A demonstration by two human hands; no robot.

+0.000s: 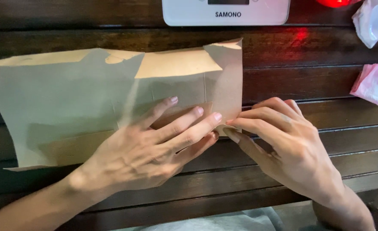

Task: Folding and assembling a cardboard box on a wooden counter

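A flat brown paper bag (69, 98) lies across the dark slatted wooden table (308, 81), its bottom end to the right with folded flaps. My left hand (154, 147) rests on the bag's lower right part, fingers spread and pressing a small folded flap down. My right hand (283, 145) meets it from the right, fingertips pinching the bag's lower right corner fold. Both hands touch the same fold near the bag's right edge.
A white digital scale (225, 12) stands at the table's far edge. A red glowing object (335, 2) sits beside it. Crumpled white and pink plastic wrappers (373, 19) and a pink packet (373, 83) lie at the right. The table's front edge runs below my wrists.
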